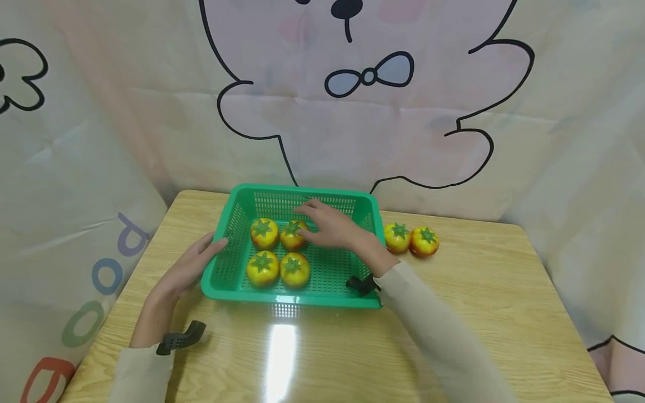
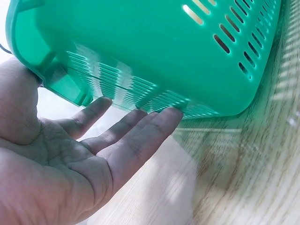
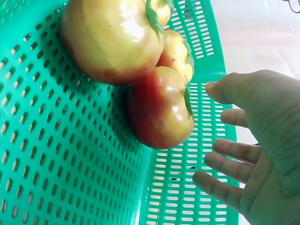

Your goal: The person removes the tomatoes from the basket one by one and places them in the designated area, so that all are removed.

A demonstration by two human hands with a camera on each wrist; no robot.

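Note:
A green plastic basket (image 1: 332,302) with slotted walls stands on the wooden table. Several yellow-red artificial tomatoes (image 1: 263,268) with green star-shaped tops sit in its left half. My left hand (image 1: 194,263) holds the basket's left side, thumb over the rim and fingers along the outer wall; in the left wrist view the fingertips (image 2: 171,115) meet that wall. Inside the basket, my right hand (image 1: 330,226) hovers by the back right tomato (image 1: 292,238), overlapping it in the head view. The right wrist view shows its fingers spread, apart from the nearest tomato (image 3: 161,110), with nothing held.
Two more tomatoes (image 1: 397,238) (image 1: 425,242) lie side by side on the table (image 1: 478,313), just right of the basket. Behind the table hangs a cloth (image 1: 312,117) with a cartoon animal. Each wrist wears a dark band (image 1: 181,338).

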